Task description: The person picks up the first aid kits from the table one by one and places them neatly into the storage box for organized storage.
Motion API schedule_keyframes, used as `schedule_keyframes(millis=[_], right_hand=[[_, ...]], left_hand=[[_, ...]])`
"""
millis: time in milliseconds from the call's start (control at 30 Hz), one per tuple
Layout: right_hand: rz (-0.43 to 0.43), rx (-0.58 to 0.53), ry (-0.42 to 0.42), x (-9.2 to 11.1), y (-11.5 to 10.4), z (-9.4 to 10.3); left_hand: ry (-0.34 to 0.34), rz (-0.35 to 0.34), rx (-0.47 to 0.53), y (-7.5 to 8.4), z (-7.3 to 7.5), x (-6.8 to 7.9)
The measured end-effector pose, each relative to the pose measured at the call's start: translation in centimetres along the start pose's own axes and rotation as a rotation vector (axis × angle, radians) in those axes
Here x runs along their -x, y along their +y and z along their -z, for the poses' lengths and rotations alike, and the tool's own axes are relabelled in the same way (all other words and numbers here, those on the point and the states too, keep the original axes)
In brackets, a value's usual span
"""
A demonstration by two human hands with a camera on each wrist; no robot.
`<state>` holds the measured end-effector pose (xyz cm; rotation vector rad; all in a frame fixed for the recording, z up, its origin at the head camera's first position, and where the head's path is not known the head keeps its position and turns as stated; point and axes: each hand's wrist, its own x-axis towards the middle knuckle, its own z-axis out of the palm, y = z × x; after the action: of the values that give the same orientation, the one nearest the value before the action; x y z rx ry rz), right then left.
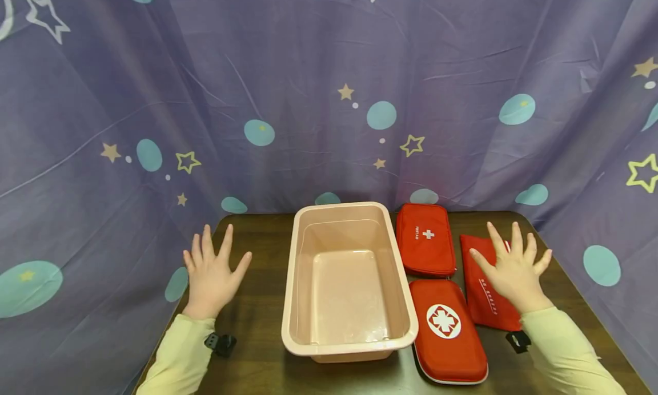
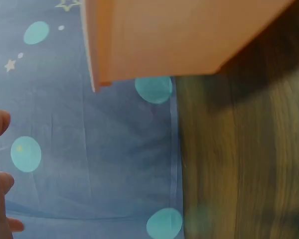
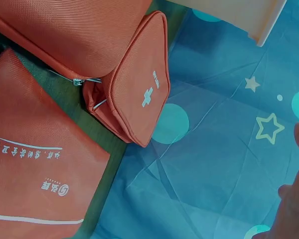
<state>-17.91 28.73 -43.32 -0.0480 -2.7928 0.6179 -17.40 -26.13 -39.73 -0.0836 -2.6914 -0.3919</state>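
Note:
My left hand (image 1: 212,279), fingers spread, is held up to the left of a beige plastic basin (image 1: 349,295) and holds nothing. My right hand (image 1: 516,271) is likewise spread, overlapping a flat red pouch (image 1: 488,295) with white lettering in the head view. Between the basin and that pouch lie two red first-aid cases. The farther case (image 1: 426,239) carries a small white cross and a zip; the nearer one (image 1: 452,332) has a round white emblem. In the right wrist view the pouch (image 3: 35,149) lies beside both cases, with part of my right hand (image 3: 294,199) at the edge.
A dark wooden table (image 1: 257,349) bears everything. Behind it and along both sides hangs a purple-blue curtain (image 1: 308,172) with stars and ovals. Black straps (image 1: 221,343) circle my wrists. The basin's right rim stands close against the two cases.

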Motion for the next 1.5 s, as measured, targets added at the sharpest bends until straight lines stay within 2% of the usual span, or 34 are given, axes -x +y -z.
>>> schedule_keyframes(millis=[200, 300, 533, 600, 733, 867, 1000, 1167, 1300, 1500], right_hand=[[0.008, -0.092, -0.007, -0.3, 0.2, 0.1], [-0.008, -0.132, -0.043, -0.4, 0.3, 0.4], [-0.058, -0.231, -0.184, -0.7, 1.0, 0.7], [-0.074, -0.254, -0.217, -0.8, 1.3, 0.7], [-0.111, -0.321, -0.273, -0.9, 1.8, 0.6], [-0.162, -0.428, -0.352, -1.0, 2.4, 0.5], [-0.208, -0.579, -0.424, -1.0, 3.0, 0.3], [-0.235, -0.738, -0.464, -0.9, 3.3, 0.2], [-0.229, -0.833, -0.487, -0.6, 3.5, 0.0], [-0.249, -0.954, -0.546, -0.8, 4.3, -0.1]], left_hand=[[-0.112, 0.072, 0.205, 0.4, 0.5, -0.8], [-0.179, 0.131, 0.358, 0.5, 0.6, -1.3], [-0.383, 0.340, 1.000, 0.7, 0.6, -2.2], [-0.427, 0.359, 1.121, 0.8, 0.6, -2.4], [-0.519, 0.343, 1.287, 0.9, 0.3, -2.6], [-0.600, 0.334, 1.367, 1.1, -0.3, -2.7], [-0.666, 0.343, 1.371, 1.5, -1.2, -2.7], [-0.745, 0.370, 1.376, 2.1, -2.3, -2.6], [-0.783, 0.380, 1.385, 2.7, -3.0, -2.6], [-0.808, 0.335, 1.374, 3.4, -3.9, -2.4]])
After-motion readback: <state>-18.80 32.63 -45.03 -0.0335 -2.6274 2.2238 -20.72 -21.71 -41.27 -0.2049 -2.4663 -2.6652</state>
